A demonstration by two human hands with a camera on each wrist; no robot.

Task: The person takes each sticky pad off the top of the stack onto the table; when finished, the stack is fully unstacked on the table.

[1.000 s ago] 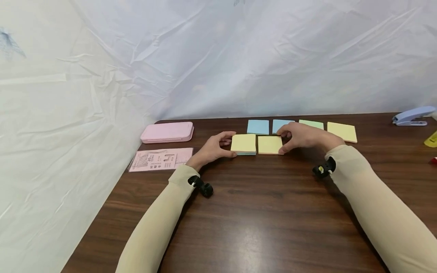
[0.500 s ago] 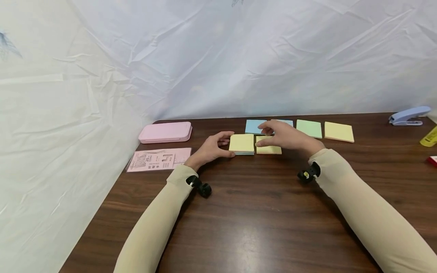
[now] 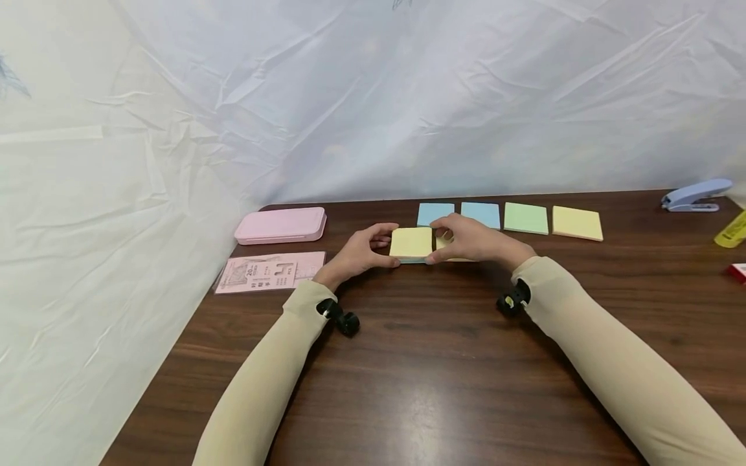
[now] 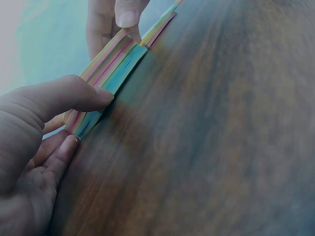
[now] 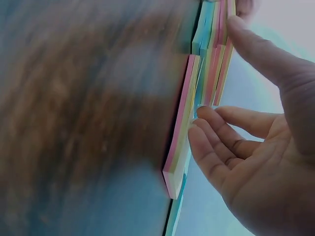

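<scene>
Holding the yellow-topped sticky pad (image 3: 411,243) at its left edge, your left hand (image 3: 362,254) has its thumb curled against the near side and its fingers at the far side; the left wrist view shows that thumb (image 4: 78,93) pressing on the pad's layered coloured edge. The pad lies on the dark wood counter (image 3: 443,362), near the middle, just this side of the far row of pads.

Your right hand (image 3: 474,241) has come in from the right. A second ago it sat at the right edge of the second yellow pad (image 3: 445,241); now it lies over that pad, hiding most of it, with its thumb and fingertips at the seam where the two pads meet. The right wrist view shows its fingers (image 5: 216,142) loosely bent, touching the pad's edges, with the thumb at the taller stack; whether they truly pinch it I cannot tell. The two pads look pushed edge to edge, so you appear to be squaring or joining them.

The far row is now uncovered: two blue pads (image 3: 435,213) (image 3: 480,215), a green pad (image 3: 526,218) and a yellow pad (image 3: 577,222). At the far left sit a pink case (image 3: 281,224) and a pink card (image 3: 269,272); a blue stapler (image 3: 695,195) lies at the far right.
</scene>
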